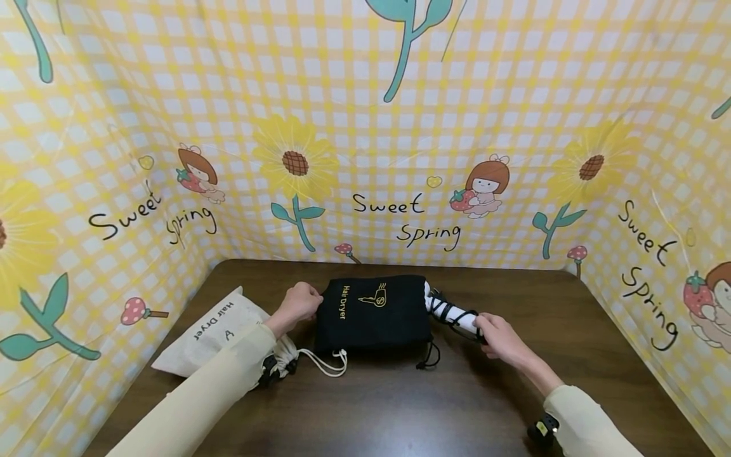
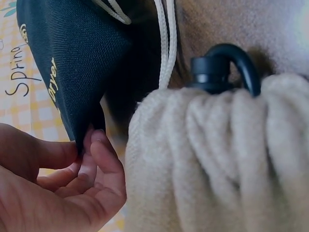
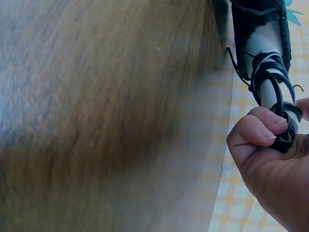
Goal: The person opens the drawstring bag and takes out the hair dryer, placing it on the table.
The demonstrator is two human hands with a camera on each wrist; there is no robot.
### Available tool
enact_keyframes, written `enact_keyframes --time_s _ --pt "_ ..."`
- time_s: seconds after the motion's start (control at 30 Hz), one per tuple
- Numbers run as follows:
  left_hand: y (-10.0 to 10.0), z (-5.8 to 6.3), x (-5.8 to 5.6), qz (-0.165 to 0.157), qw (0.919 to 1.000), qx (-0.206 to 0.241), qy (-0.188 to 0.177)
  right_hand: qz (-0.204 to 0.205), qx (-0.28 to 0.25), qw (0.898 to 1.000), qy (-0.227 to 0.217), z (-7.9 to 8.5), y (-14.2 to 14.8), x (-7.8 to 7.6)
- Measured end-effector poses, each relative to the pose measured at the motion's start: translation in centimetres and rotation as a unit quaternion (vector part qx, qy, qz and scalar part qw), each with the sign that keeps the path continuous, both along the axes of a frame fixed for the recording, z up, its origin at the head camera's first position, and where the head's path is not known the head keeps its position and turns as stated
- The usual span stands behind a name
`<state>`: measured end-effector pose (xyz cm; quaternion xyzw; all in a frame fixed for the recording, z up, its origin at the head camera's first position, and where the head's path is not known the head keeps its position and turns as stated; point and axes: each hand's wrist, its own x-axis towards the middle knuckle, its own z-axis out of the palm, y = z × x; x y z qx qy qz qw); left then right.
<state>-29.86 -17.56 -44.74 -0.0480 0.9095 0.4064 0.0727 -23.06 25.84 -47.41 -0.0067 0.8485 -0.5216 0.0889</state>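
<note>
A black drawstring bag [image 1: 394,317] printed "Hair Dryer" in gold lies at the middle of the table, its mouth toward the right. My left hand [image 1: 298,303] pinches the bag's closed left corner between thumb and fingers, as the left wrist view shows. Out of the mouth sticks the white handle [image 1: 454,314] of a hair dryer, wound with its black cord [image 3: 270,72]; the rest of the dryer is hidden in the bag. My right hand [image 1: 502,339] grips the end of that handle, with fingers curled round it and the cord.
A cream drawstring bag [image 1: 200,330], also printed "Hair Dryer", lies at the left, partly under my left forearm. Its gathered neck has a black loop [image 2: 227,67] showing and white strings [image 1: 331,367]. Yellow checked cloth [image 1: 365,139] walls the brown table [image 1: 388,406] at the back and sides.
</note>
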Motion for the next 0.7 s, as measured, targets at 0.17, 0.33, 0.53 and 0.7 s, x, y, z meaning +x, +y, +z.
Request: enact_keyframes --time_s 0.17,0.33,0.53,0.7 --pt "0.08 -0.22 -0.09 0.0 1.0 0.004 -0.001 0.0 -0.008 1.0 -0.003 0.04 0.1 0.1" --pt "0.18 -0.28 -0.16 0.0 1.0 0.0 -0.002 -0.004 -0.007 1.0 -0.005 -0.13 0.23 0.21" --pt "0.22 -0.31 -0.32 0.007 0.9999 -0.007 0.001 -0.012 -0.005 1.0 -0.007 -0.19 0.26 0.23" --pt "0.3 -0.29 -0.36 0.009 0.9999 -0.008 -0.001 -0.016 -0.004 1.0 -0.006 -0.15 0.3 0.22"
